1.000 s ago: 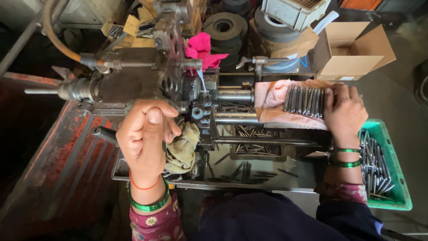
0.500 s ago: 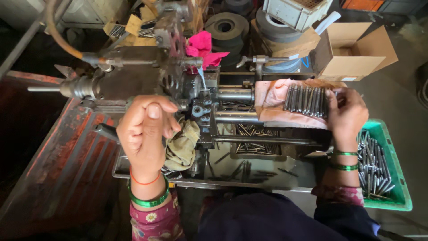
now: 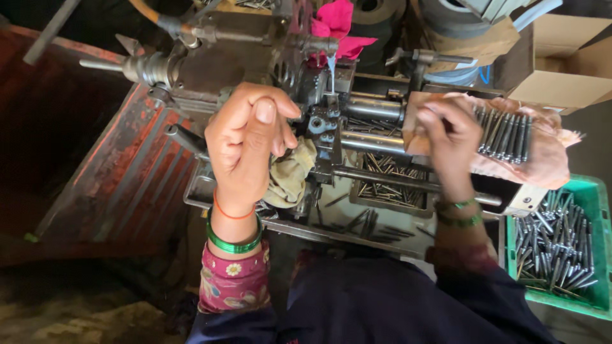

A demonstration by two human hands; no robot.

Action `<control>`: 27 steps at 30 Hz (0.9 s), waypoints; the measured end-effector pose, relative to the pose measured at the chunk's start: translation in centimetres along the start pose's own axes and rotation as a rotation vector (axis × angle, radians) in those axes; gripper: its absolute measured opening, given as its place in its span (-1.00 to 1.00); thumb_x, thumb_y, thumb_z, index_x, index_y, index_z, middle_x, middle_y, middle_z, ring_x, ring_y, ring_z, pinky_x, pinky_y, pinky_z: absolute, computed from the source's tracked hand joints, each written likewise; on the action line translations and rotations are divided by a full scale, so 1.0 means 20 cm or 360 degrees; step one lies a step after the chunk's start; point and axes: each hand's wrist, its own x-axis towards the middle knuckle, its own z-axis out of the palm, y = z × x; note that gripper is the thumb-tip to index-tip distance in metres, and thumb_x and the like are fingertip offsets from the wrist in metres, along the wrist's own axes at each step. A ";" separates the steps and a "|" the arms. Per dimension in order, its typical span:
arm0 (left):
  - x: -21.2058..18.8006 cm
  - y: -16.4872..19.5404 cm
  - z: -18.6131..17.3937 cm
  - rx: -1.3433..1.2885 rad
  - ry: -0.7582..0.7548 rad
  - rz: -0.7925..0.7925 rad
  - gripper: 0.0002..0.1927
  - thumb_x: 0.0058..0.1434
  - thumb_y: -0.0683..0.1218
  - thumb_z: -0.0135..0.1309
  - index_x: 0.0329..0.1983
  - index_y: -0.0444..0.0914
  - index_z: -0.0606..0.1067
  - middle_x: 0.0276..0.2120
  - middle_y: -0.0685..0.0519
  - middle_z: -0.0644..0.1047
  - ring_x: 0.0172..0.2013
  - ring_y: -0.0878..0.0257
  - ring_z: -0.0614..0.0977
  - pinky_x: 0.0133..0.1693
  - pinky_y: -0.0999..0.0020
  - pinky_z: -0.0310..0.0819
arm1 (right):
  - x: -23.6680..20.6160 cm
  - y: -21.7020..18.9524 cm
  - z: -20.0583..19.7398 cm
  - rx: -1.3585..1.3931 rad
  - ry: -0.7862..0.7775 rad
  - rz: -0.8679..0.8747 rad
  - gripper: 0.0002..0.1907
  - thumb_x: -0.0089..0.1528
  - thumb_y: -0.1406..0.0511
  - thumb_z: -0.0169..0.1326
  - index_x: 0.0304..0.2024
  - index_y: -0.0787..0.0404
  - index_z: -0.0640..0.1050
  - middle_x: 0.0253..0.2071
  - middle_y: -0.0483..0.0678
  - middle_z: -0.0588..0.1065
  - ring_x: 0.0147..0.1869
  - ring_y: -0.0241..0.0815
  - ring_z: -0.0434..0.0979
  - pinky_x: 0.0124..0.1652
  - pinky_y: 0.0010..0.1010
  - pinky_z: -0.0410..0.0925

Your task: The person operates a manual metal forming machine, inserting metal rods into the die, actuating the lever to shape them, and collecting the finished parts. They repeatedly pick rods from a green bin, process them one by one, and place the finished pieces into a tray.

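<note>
Her right hand (image 3: 449, 137) is picking at the row of thin metal rods (image 3: 503, 134) on the pinkish cloth (image 3: 548, 159), seemingly pinching one; stiff, light and probably oily-slick, best taken mid-shaft, while her left hand (image 3: 248, 143) clenches the machine's lever.

Two hands at a small, oily metal-working machine (image 3: 331, 121).

The left hand (image 3: 248, 143) is curled into a loose fist in front of the machine, thumb up, just beside a grimy yellowish rag (image 3: 290, 178) that lies against the machine's front. The right hand (image 3: 449, 137) rests to the right of the machine on a pinkish cloth (image 3: 548, 159), fingers touching a row of slim metal pins (image 3: 507, 134) laid side by side. Below the machine's rails a tray (image 3: 382, 185) holds loose pins. Further right of the machine stands a green crate (image 3: 596, 197) of more pins; behind the machine, a bright pink rag (image 3: 338, 25) and an open cardboard box (image 3: 567, 57).
</note>
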 end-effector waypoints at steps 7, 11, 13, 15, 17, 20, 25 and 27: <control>0.00 0.01 0.00 0.0117 -0.0029 0.0022 -0.69 0.67 -0.07 -0.15 -0.09 -0.36 0.49 -0.32 0.10 0.52 -0.46 0.45 0.50 -0.36 0.57 0.35 | 0.05 0.15 0.37 0.0661 -0.0030 0.0877 -0.89 0.43 0.34 0.19 -0.06 0.28 0.61 -0.23 -0.12 0.50 -0.36 -0.46 0.40 -0.36 -0.64 0.28; 0.00 0.00 -0.02 0.0123 -0.0062 0.0030 -0.69 0.67 -0.06 -0.15 -0.08 -0.35 0.50 -0.29 0.11 0.54 -0.46 0.46 0.50 -0.35 0.58 0.38 | 0.02 0.18 0.40 0.0638 -0.0058 0.0827 -0.88 0.40 0.33 0.21 -0.09 0.29 0.60 -0.19 -0.19 0.44 -0.40 -0.48 0.36 -0.42 -0.63 0.24; 0.01 -0.01 -0.02 0.0093 -0.0070 0.0029 -0.69 0.67 -0.06 -0.15 -0.08 -0.35 0.50 -0.29 0.11 0.55 -0.47 0.47 0.49 -0.35 0.58 0.40 | 0.01 0.18 0.39 0.0573 -0.0132 0.0763 -0.88 0.38 0.34 0.21 -0.09 0.28 0.59 -0.18 -0.20 0.43 -0.38 -0.48 0.38 -0.41 -0.63 0.26; 0.00 -0.01 -0.02 0.0085 -0.0065 0.0028 -0.69 0.67 -0.06 -0.15 -0.08 -0.35 0.49 -0.29 0.11 0.55 -0.47 0.47 0.49 -0.35 0.58 0.41 | 0.00 0.18 0.39 0.0526 -0.0209 0.0702 -0.88 0.39 0.34 0.22 -0.10 0.28 0.59 -0.17 -0.21 0.43 -0.34 -0.48 0.39 -0.37 -0.63 0.28; 0.00 -0.01 -0.02 0.0098 -0.0054 0.0029 -0.69 0.68 -0.06 -0.15 -0.08 -0.36 0.49 -0.28 0.10 0.54 -0.46 0.46 0.49 -0.35 0.57 0.39 | 0.00 0.17 0.39 0.0505 -0.0287 0.0644 -0.90 0.40 0.36 0.23 -0.09 0.28 0.61 -0.17 -0.21 0.43 -0.27 -0.49 0.38 -0.32 -0.63 0.32; 0.00 0.00 -0.01 0.0082 -0.0026 0.0025 -0.69 0.68 -0.06 -0.15 -0.08 -0.36 0.48 -0.32 0.11 0.52 -0.46 0.45 0.49 -0.35 0.58 0.36 | 0.02 0.16 0.38 0.0469 -0.0316 0.0702 -0.91 0.37 0.37 0.23 -0.09 0.26 0.63 -0.23 -0.22 0.40 -0.32 -0.48 0.35 -0.34 -0.64 0.27; -0.01 0.00 0.01 0.0058 0.0022 0.0008 -0.68 0.68 -0.05 -0.16 -0.10 -0.37 0.48 -0.35 0.10 0.50 -0.47 0.44 0.49 -0.35 0.57 0.33 | 0.04 0.14 0.37 0.0463 -0.0352 0.0749 -0.92 0.36 0.38 0.20 -0.10 0.24 0.63 -0.24 -0.24 0.38 -0.31 -0.50 0.36 -0.34 -0.65 0.31; -0.01 0.00 0.01 0.0017 0.0030 0.0020 -0.68 0.68 -0.05 -0.16 -0.10 -0.37 0.47 -0.34 0.09 0.50 -0.47 0.44 0.48 -0.34 0.56 0.35 | 0.04 0.14 0.37 0.0446 -0.0369 0.0741 -0.91 0.36 0.38 0.20 -0.09 0.24 0.64 -0.24 -0.23 0.39 -0.31 -0.50 0.36 -0.35 -0.65 0.31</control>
